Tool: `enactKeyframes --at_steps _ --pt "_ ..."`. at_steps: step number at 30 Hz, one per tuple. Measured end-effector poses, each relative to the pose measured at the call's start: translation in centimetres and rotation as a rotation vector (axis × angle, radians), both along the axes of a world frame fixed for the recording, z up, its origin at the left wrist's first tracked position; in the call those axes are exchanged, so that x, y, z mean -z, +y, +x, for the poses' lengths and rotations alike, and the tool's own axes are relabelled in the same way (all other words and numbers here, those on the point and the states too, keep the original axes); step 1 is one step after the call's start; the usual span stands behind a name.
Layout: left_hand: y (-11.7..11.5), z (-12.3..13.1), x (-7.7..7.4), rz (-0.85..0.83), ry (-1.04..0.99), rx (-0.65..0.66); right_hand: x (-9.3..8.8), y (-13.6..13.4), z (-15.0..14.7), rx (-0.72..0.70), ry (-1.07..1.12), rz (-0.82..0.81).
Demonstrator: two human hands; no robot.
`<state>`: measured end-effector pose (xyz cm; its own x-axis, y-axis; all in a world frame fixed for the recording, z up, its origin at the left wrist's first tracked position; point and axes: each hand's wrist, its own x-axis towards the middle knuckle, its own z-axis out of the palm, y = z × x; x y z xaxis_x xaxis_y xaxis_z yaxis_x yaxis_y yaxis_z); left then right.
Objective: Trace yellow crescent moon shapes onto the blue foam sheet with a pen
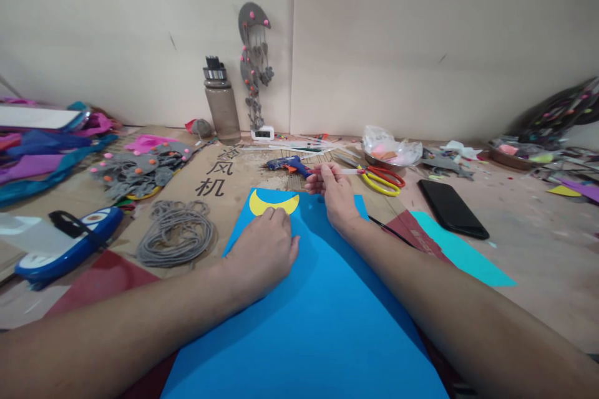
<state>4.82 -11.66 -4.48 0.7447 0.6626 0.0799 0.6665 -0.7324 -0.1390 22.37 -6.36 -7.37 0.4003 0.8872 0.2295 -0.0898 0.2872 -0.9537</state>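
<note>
A large blue sheet (pixel 299 336) lies in front of me, with a yellow crescent-shaped cutout (pixel 262 204) near its far left corner. My left hand (pixel 267 243) rests on the sheet, its fingers curled down on the crescent's lower edge. Above the sheet's far edge, my right hand (pixel 336 194) is closed around a slim, pen-like stick (pixel 349 171), whitish with reddish ends. Just beyond those fingers lies a blue glue gun (pixel 287 165) with an orange trigger. Whether the fingers touch it, I cannot tell.
Left are coiled grey cord (pixel 176 234), grey felt pieces (pixel 140 168) and a blue-based device (pixel 70 246). A bottle (pixel 221 103) and small clock (pixel 262 133) stand by the wall. Right are yellow-handled scissors (pixel 380 183), red-handled scissors (pixel 390 176), a phone (pixel 453 209) and a turquoise sheet (pixel 468 255).
</note>
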Motion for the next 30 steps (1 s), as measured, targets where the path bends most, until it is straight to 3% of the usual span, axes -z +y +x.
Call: enactKeyframes --at_steps 7,14,20,23,30 --pt "0.1 0.0 -0.1 0.003 0.021 0.015 -0.2 -0.3 -0.3 -0.03 -0.045 0.019" --pt "0.0 -0.1 0.7 0.052 -0.006 0.027 0.2 0.2 0.4 0.063 0.12 -0.015" --pt "0.1 -0.1 0.8 0.073 0.003 0.043 0.0 0.2 0.3 0.032 0.115 -0.017" --pt "0.1 -0.2 0.8 0.066 -0.009 0.046 -0.1 -0.1 -0.2 -0.009 -0.03 -0.01" --pt "0.1 -0.1 0.7 0.063 -0.011 0.054 -0.2 -1.6 -1.3 -0.2 -0.649 0.144"
